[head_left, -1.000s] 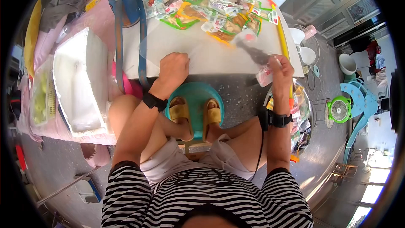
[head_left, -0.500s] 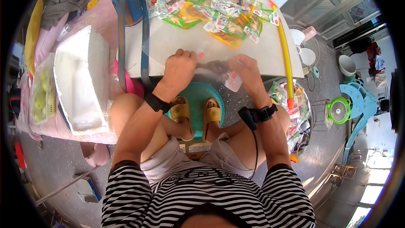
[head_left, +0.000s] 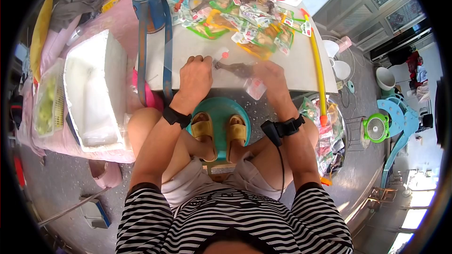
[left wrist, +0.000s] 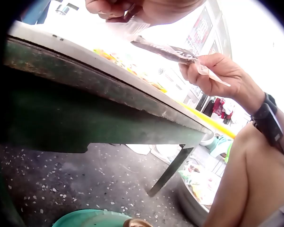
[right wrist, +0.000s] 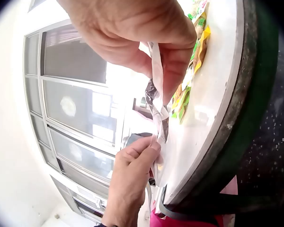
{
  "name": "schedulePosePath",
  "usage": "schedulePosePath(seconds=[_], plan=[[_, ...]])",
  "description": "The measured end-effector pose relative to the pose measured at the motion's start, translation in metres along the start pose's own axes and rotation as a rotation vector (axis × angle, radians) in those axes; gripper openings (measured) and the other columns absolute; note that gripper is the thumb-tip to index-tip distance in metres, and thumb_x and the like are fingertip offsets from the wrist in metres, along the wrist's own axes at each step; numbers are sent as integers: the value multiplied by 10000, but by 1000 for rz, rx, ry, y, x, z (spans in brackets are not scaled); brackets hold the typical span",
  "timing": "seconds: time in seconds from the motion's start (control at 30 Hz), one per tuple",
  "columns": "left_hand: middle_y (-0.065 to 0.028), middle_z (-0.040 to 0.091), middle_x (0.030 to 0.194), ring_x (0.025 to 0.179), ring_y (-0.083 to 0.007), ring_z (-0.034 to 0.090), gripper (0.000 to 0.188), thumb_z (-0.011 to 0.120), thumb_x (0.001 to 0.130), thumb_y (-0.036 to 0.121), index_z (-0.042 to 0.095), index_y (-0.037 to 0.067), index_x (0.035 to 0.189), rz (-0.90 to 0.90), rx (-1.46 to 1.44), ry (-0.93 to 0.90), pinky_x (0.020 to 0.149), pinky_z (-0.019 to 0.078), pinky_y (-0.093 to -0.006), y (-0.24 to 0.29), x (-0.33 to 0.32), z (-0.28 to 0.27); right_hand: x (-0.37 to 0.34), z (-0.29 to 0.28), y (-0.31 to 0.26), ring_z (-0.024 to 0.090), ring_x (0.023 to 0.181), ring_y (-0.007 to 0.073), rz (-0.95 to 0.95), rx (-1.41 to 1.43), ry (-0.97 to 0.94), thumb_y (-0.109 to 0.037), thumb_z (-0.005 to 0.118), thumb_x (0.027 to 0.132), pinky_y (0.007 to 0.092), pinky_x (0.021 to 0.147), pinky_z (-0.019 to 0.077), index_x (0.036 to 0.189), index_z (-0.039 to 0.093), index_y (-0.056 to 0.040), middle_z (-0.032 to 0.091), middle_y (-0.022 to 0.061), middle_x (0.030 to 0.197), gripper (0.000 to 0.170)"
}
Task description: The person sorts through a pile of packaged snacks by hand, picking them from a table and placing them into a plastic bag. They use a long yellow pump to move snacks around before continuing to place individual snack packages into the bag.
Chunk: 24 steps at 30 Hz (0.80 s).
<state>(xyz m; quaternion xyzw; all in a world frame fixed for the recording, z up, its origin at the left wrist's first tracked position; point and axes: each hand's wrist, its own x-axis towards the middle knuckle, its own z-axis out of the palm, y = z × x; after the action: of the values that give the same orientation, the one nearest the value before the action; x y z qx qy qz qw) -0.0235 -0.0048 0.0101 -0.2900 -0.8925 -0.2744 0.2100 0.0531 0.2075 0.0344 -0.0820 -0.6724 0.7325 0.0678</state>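
Observation:
A clear plastic food packet with a dark piece of food inside (head_left: 238, 69) is stretched between my two hands over the front edge of the white table (head_left: 292, 73). My left hand (head_left: 195, 75) pinches one end of it between thumb and fingers, as the right wrist view shows. On the other end, my right hand (head_left: 272, 81) pinches the packet with thumb over fingers. A pinkish-white label flap (head_left: 255, 88) hangs below the right hand. In the left wrist view the packet (left wrist: 165, 52) is seen nearly edge-on.
Several colourful food packets (head_left: 254, 37) lie piled at the table's back. A yellow tube (head_left: 318, 70) runs along its right edge. A blue flask with a strap (head_left: 149, 14) stands left, near a white foam box (head_left: 75, 113). A round basin of packets (head_left: 329, 136) sits at right.
My right hand has come left from the table's right side, bringing the packet in front of my left hand. The left hand now pinches the packet's other end.

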Motion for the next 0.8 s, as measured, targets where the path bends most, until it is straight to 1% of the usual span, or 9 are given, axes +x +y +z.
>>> schedulePosePath(seconds=[0.1, 0.17, 0.27, 0.37, 0.47, 0.57, 0.67, 0.77, 0.8], plan=[[-138, 583, 756, 767, -338, 569, 133, 583, 754, 10, 615, 22, 882, 24, -51, 17, 635, 480, -434, 6, -1, 1, 0, 5, 9, 574, 686, 103, -18, -19, 11, -70, 607, 842, 244, 625, 461, 899, 631, 29, 635, 52, 774, 117], [-147, 564, 751, 773, -346, 569, 107, 559, 705, -13, 568, 15, 808, 73, -64, 29, 621, 492, -438, 10, -1, 1, -1, 15, 12, 579, 702, 106, -46, -72, 3, -73, 608, 843, 249, 630, 465, 904, 630, 31, 636, 55, 783, 123], [-151, 549, 755, 784, -349, 566, 120, 547, 675, -26, 552, 9, 789, 116, -87, 31, 618, 498, -438, 13, -3, 0, 1, 26, 9, 586, 740, 115, 29, -82, -175, -76, 610, 845, 253, 643, 469, 911, 635, 32, 634, 56, 795, 129], [-154, 553, 774, 793, -350, 564, 147, 551, 669, -25, 564, 4, 812, 142, -137, 69, 628, 497, -440, 15, -1, 0, 9, 30, 24, 593, 771, 138, 54, -58, -56, -61, 617, 837, 277, 675, 489, 982, 625, 37, 632, 70, 856, 174], [-158, 562, 785, 797, -352, 564, 151, 552, 678, -20, 570, 2, 826, 134, -175, 87, 640, 494, -449, 17, -2, 0, 11, 42, 29, 605, 790, 157, 118, 250, -79, -52, 625, 823, 305, 710, 510, 1057, 598, 42, 628, 90, 925, 253], [-160, 571, 781, 779, -354, 563, 147, 571, 736, -2, 600, -1, 881, 93, -166, 94, 647, 477, -446, 11, -2, 4, 14, 48, 27, 616, 739, 168, 55, 141, -175, -55, 626, 816, 299, 638, 531, 1098, 575, 44, 624, 113, 967, 303], [-158, 575, 774, 773, -358, 564, 138, 583, 761, 7, 616, 1, 894, 61, -136, 72, 649, 470, -441, 5, -1, 3, 9, 41, 19, 617, 673, 165, 159, -263, 12, -65, 623, 819, 264, 534, 518, 1091, 577, 53, 629, 128, 963, 300], [-156, 576, 774, 774, -358, 566, 123, 586, 754, 6, 618, 6, 873, 52, -128, 38, 648, 469, -440, 7, -2, 1, 18, 30, 26, 625, 649, 168, 257, -410, -101, -64, 623, 818, 243, 472, 502, 1096, 575, 55, 630, 140, 970, 306], [-156, 577, 776, 773, -357, 566, 119, 586, 752, 5, 618, 7, 866, 52, -127, 27, 647, 469, -440, 8, -3, 1, 18, 32, 25, 631, 669, 171, 224, -355, -93, -68, 628, 819, 246, 492, 508, 1089, 576, 56, 630, 142, 972, 301]])
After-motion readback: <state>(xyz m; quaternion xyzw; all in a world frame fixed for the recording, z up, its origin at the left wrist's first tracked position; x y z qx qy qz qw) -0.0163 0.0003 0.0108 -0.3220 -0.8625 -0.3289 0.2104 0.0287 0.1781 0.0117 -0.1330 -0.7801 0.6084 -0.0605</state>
